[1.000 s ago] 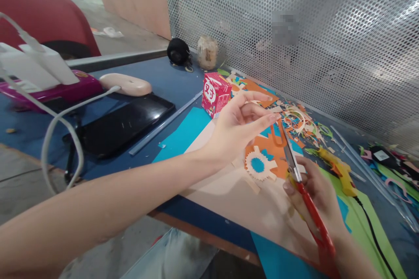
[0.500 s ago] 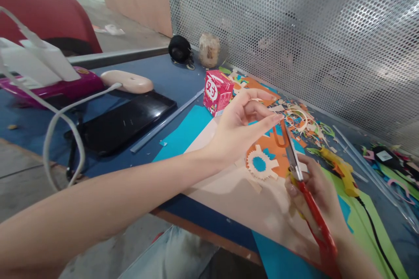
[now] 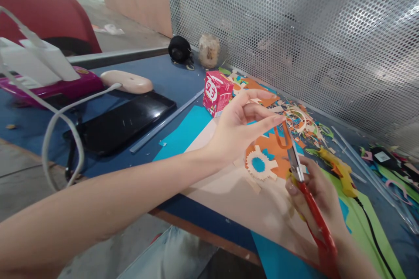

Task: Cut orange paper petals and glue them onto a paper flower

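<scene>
Scissors, one pair, fill curled right hand; left hand pinches one orange loop.

Scissors, paper scraps and glue gun mark a craft workspace.

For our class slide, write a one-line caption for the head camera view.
Left hand pinches an orange paper loop while the right hand holds scissors above a pale sheet.

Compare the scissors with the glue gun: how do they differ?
The scissors look mostly red and metallic, the glue gun mainly yellow. The scissors are held in the right grip; the glue gun lies unheld. Both show some yellow.
</scene>
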A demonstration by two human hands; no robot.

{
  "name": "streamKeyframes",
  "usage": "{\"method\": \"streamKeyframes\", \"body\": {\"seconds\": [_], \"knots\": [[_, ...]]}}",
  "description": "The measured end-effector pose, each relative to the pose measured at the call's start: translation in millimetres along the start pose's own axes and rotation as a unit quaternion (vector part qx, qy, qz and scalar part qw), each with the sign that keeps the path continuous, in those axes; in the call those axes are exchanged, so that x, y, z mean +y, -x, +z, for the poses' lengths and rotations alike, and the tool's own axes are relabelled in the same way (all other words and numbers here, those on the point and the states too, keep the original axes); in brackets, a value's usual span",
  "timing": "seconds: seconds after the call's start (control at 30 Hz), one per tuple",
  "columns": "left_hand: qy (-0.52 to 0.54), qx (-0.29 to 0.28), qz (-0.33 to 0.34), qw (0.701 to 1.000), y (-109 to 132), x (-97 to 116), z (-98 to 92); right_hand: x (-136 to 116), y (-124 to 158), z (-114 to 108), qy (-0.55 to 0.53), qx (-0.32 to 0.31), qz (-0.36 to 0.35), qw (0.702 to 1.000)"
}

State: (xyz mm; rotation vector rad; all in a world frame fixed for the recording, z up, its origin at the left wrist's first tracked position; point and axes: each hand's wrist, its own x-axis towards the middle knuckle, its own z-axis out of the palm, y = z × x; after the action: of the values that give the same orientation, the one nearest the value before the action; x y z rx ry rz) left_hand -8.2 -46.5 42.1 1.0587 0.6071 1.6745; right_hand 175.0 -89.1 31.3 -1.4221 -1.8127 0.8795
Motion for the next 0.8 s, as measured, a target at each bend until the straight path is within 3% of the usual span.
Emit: {"method": "streamKeyframes", "body": {"seconds": [0.13,0.3,0.8], "knots": [[0.005,-0.012,-0.008,1.0,0.1,1.0,2.2,-0.6,-0.4,-0.1,-0.019,-0.015,0.018,1.0],[-0.049,0.002,0.03,0.998,1.6,0.7,2.8,0.0,-0.1,1.3,-0.021,0.002,0.009,1.0],[-0.054,0.007,0.02,0.998,4.6,1.8,2.5,3.4,-0.6,0.0,-0.009,0.008,0.007,1.0]]}}
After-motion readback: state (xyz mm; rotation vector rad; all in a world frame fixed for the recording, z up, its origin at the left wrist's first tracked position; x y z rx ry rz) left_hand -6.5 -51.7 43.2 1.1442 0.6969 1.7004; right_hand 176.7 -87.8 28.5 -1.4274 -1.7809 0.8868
